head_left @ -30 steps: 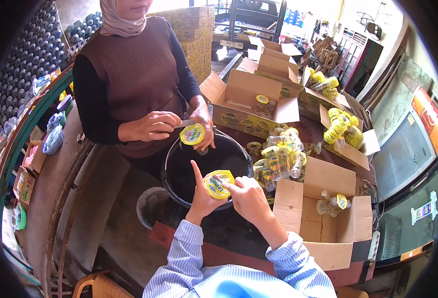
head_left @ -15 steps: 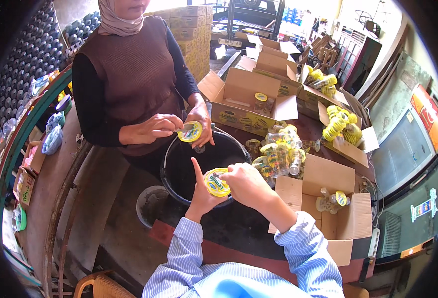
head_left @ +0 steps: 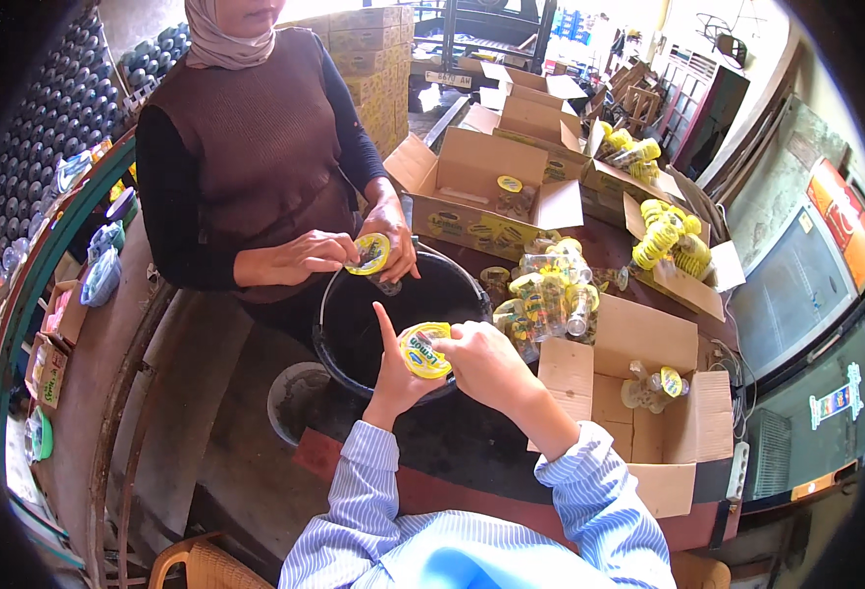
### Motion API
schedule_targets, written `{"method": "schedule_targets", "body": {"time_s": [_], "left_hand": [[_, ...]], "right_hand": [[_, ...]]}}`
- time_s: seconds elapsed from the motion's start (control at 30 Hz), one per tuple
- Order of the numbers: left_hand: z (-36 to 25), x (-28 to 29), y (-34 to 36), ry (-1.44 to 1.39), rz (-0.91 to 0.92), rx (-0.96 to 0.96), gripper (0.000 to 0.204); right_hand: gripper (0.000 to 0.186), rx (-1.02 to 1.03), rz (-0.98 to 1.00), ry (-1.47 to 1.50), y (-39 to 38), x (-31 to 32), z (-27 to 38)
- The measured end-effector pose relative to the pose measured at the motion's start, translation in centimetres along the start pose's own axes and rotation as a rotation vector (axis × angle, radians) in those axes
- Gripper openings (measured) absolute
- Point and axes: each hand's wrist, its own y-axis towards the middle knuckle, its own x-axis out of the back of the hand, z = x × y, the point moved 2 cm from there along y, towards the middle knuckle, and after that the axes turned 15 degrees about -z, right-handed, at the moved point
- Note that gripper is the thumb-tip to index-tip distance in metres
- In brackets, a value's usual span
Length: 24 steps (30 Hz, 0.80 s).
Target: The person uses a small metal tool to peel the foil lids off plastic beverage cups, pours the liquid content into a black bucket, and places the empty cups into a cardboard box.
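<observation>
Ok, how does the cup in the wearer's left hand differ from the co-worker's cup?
Place: the wearer's cup is over the near side of the black bucket; the co-worker's cup is at its far side.
Hold: the wearer's cup sits in the left hand, with the right hand at its right; the co-worker's cup is in the co-worker's left hand, the co-worker's right hand at the picture's left.
Shared: both have round, printed, yellow-rimmed tops.

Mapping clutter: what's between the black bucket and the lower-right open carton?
Head view: clear cups with yellow markings, piled between the black bucket and open carton. Lower down, the right hand and forearm cover part of the gap.
</observation>
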Motion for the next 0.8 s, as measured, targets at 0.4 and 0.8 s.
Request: {"method": "schedule_targets", "body": {"time_s": [0.4,0.8], "left_hand": [[-0.1,0.0,0.0,0.035,-0.031,-0.045,0.124],[-0.6,-0.1,-0.2,0.101,-0.056,-0.023,0.123]], "right_hand": [[0.022,-0.023,0.055,-0.047,-1.5,0.3,-0.5],[0.021,-0.216,0.087,0.114,-1.0,3.0,-1.9]]}}
